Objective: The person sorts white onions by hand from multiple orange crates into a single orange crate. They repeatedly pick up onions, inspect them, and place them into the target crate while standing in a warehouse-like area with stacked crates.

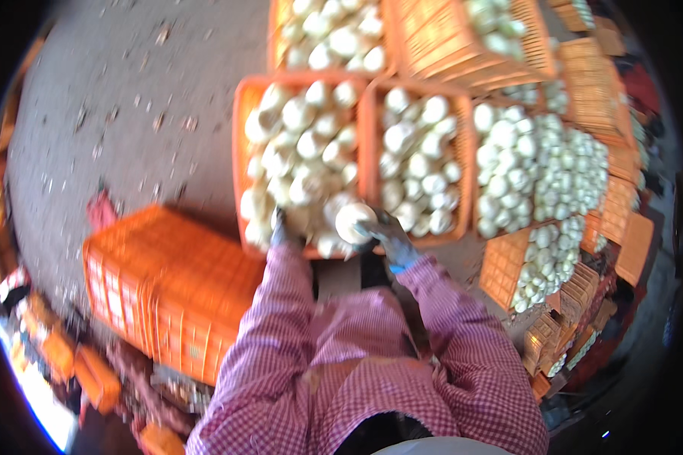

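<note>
An orange plastic crate (239,162) filled with white onions (309,145) stands directly before me. My right hand (394,236), in a grey glove with a blue cuff, grips a large white onion (354,223) above the crate's near right corner. At the near left of the same crate my left hand (282,229), also gloved, reaches down against the onions. I see it edge-on, its fingers are mostly hidden, and whether it holds anything cannot be told. A second orange crate of white onions (418,165) adjoins on the right.
An overturned orange crate (171,278) lies close on my left. More onion-filled crates (333,34) stand beyond, one tilted crate (461,45) resting above others. Rows of onions (506,165) and stacked crates stretch right. Scraps litter the concrete floor (131,114); a red cloth (101,210) lies there.
</note>
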